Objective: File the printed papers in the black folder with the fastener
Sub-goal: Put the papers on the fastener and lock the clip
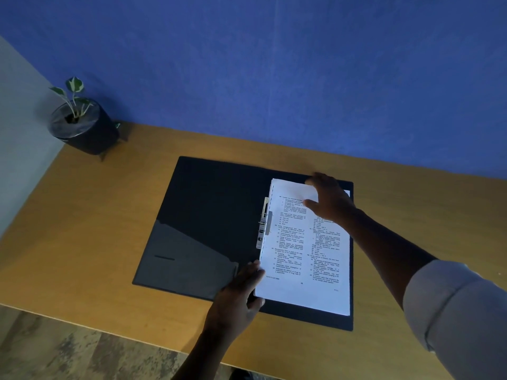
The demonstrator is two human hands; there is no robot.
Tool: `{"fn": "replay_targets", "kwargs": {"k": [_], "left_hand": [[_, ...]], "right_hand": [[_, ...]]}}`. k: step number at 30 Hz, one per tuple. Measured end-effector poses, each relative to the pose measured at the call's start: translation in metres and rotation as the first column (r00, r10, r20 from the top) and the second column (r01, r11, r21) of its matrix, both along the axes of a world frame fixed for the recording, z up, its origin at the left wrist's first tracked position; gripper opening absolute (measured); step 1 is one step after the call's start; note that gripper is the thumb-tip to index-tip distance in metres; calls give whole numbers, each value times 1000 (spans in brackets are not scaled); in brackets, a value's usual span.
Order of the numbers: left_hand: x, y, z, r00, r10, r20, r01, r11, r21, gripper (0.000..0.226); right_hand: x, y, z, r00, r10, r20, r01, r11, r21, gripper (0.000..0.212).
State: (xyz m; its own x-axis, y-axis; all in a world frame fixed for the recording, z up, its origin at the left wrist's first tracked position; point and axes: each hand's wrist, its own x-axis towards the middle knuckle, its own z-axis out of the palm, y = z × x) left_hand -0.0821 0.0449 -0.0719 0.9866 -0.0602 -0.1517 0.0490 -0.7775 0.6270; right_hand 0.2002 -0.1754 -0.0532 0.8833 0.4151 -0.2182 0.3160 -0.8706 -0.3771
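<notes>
A black folder (208,223) lies open and flat on a wooden desk (411,215), its left flap bare apart from a glossy diagonal pocket at the near corner. On the right flap rests the stack of printed papers (301,250), two columns of small text facing up, the sheets lying slightly askew so that the far left corner leans toward the spine. Just beside the stack's left edge, along the fold, sits the metal fastener (264,224), a pale strip with a sliding bar; the row of punched holes on the paper edge runs next to it, and whether any prong passes through the holes cannot be told. The left hand (238,297) reaches in from the near side and pinches the lower left corner of the stack, the thumb lying on top of the page and the fingers curled beneath or against the edge. The right hand (330,197), coming from a forearm with a rolled pale sleeve (452,305), lies over the far right corner of the papers, fingers spread and loosely bent, pressing on or gripping the top edge; its exact hold is hidden by the hand itself. A small potted plant (82,124) in a dark pot stands at the far left corner of the desk, against a blue wall (274,64).
</notes>
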Motion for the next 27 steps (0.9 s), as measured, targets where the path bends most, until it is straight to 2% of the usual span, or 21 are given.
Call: {"fn": "replay_targets", "kwargs": {"k": [22,27], "left_hand": [[-3,-2,-1,1000,2,13,-2,1000,10,73],[-3,-3,0,999,5,34,-5,1000,1,72]], "right_hand": [[2,0,-2,1000,25,14,-25,1000,-6,69],[-6,-4,5,997,-76,-5,76,993,92,77]]}}
